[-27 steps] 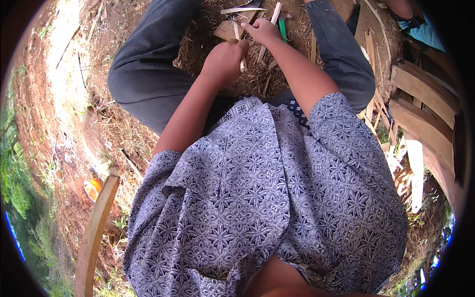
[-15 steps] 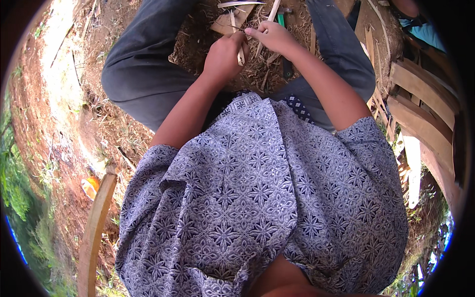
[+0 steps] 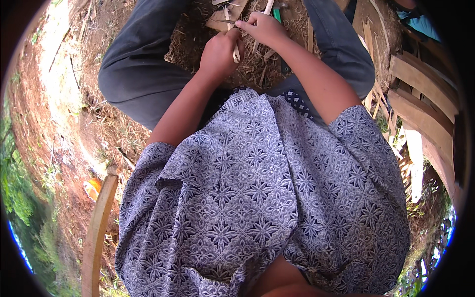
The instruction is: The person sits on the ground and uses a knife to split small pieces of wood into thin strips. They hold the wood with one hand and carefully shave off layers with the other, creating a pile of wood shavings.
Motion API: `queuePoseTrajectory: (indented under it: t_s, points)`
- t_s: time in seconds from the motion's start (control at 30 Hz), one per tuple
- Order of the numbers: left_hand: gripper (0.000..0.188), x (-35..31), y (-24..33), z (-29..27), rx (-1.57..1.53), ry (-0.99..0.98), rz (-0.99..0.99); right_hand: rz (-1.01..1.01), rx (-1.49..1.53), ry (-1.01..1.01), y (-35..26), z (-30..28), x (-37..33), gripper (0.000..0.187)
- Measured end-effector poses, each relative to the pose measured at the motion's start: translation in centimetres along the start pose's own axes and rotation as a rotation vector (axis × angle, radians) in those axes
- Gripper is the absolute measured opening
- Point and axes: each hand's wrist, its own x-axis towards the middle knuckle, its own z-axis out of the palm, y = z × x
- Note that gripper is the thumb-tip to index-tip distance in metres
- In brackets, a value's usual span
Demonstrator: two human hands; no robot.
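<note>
Between my knees, my left hand (image 3: 219,55) is closed around a narrow pale wooden stick (image 3: 236,53), whose ends show on both sides of the fist. My right hand (image 3: 263,30) is closed just to the right, its thumb stretched toward the left fist. A thin dark knife blade (image 3: 225,21) sticks out leftward from the right hand and crosses the stick just beyond the left fist. The knife's handle is mostly hidden by the fingers. A pale strip (image 3: 268,7) rises past the right hand's far side; I cannot tell whether it is held.
A flat wooden board (image 3: 216,23) lies beyond my hands among shavings (image 3: 195,37). A green-handled tool (image 3: 277,15) is right of the right hand. Curved wooden slats (image 3: 423,74) stand at far right, and a wooden post (image 3: 99,232) rises at left.
Both hands have shifted slightly away from me and to the left. The blade has slid outward, with more of it showing past the left fist.
</note>
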Motion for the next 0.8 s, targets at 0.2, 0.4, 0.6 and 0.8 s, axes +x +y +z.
queuePoseTrajectory:
  t_s: [0.2, 0.4, 0.6, 0.8]
  points:
    - [0.015, 0.2, 0.6, -0.1, -0.001, 0.018, -0.004, 0.089, 0.021, 0.046, -0.5, 1.9, 2.3, 0.060]
    - [0.012, 0.4, 0.4, -0.4, -0.044, 0.087, 0.046, 0.042, -0.010, 0.031, 1.4, 3.0, 5.0, 0.062]
    - [0.014, 0.3, 0.8, -0.7, -0.118, 0.122, 0.010, 0.199, 0.111, 0.025, 1.9, 2.9, 5.1, 0.060]
    - [0.019, 0.4, 0.8, -0.6, -0.141, 0.099, -0.096, 0.113, 0.341, -0.162, 0.2, -0.8, 1.3, 0.057]
